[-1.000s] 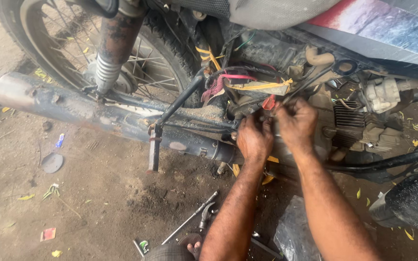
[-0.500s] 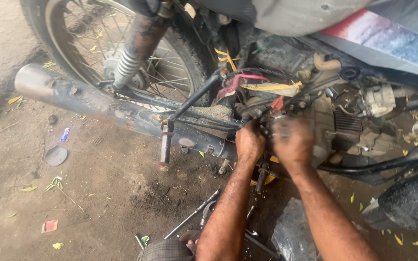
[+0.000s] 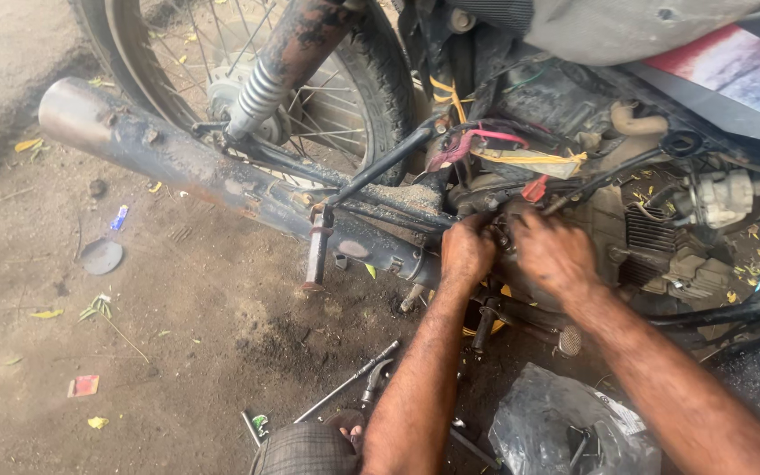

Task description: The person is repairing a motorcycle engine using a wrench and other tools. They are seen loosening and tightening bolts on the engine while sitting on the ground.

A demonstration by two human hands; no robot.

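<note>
A motorcycle stands over dirt ground with its side covers off. My left hand [image 3: 466, 252] is curled tight against a dark fitting [image 3: 501, 230] on the engine casing [image 3: 613, 233], just right of the exhaust pipe [image 3: 178, 163]. From the right, my right hand [image 3: 558, 257] reaches the same fitting, fingers bent over it and touching the left hand's fingertips. The fingers hide the fitting's shape. A small red piece [image 3: 534, 187] and a bundle of pink and yellow wires [image 3: 485, 145] sit just above the hands.
The rear wheel [image 3: 358, 79] and a rusty shock absorber [image 3: 266, 79] are at the upper left. A footpeg [image 3: 318, 251] hangs below the pipe. A long metal tool [image 3: 349, 383], a crumpled plastic bag [image 3: 565, 427], a round lid [image 3: 100, 256] and a red scrap [image 3: 85, 385] lie on the ground.
Both hands have dropped a little from the red piece to a lower spot on the engine. The view has shifted, so the motorcycle sits further right.
</note>
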